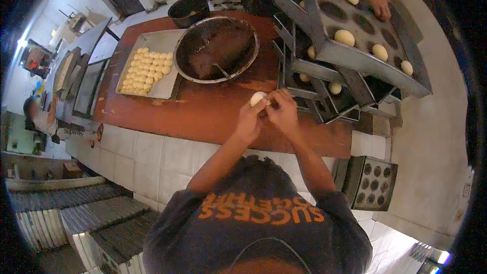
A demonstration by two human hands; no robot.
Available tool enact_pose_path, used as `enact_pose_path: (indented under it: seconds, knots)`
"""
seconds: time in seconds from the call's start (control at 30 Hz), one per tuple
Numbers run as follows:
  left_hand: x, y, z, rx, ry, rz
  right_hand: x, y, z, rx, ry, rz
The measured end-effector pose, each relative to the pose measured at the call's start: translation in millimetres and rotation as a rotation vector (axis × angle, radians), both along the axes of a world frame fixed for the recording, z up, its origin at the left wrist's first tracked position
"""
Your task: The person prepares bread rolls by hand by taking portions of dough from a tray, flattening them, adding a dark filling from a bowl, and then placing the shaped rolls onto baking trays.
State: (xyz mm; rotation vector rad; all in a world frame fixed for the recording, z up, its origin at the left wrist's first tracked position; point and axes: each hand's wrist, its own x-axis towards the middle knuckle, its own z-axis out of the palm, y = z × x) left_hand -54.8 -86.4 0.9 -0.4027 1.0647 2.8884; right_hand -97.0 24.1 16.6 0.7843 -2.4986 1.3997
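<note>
A pale dough ball [257,98] is in my left hand [249,120], whose fingers close around it above the table's front part. Against its right side, my right hand [283,113] has its fingertips pinched together; the exact grip there is partly hidden. Ahead of my hands is a large round basin [179,69] with a dark brown filling [215,50] and a thin utensil handle [221,71] in it. To its left, rows of small dough pieces [147,73] lie in a light rectangular tray [163,90].
Metal moulded trays [332,52] are stacked crookedly at the right, dough balls in some cups. Another person's hand [379,6] reaches over the top one. A dark bucket [188,12] stands behind the basin. Another moulded tray [374,185] is lower right; a person [43,116] is far left.
</note>
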Motion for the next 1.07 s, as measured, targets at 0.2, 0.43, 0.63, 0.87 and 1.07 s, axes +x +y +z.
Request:
enact_pose_path:
  seconds: [0.2, 0.43, 0.63, 0.87, 1.07]
  knots:
    - [-11.5, -4.8, 6.3, 0.277, -0.028, -0.054, 10.1, -18.9, 9.7, -0.036, 0.484, -0.152]
    - [-11.1, 12.2, 1.5, 0.215, -0.032, -0.134, 16.1, -1.3, 7.9, 0.001, 0.445, -0.158]
    - [-15.3, 2.5, -0.5, 0.119, 0.138, -0.311, 26.0, -3.2, 34.0, -0.068, 0.195, -0.319]
    - [-12.6, 6.2, 34.2, 0.258, 0.013, -0.405, 22.2, 23.7, 13.9, -0.006, 0.330, -0.231]
    - [-10.2, 23.8, 13.7, -0.198, 0.113, -0.194, 28.8, 26.7, 18.6, 0.022, 0.200, -0.266]
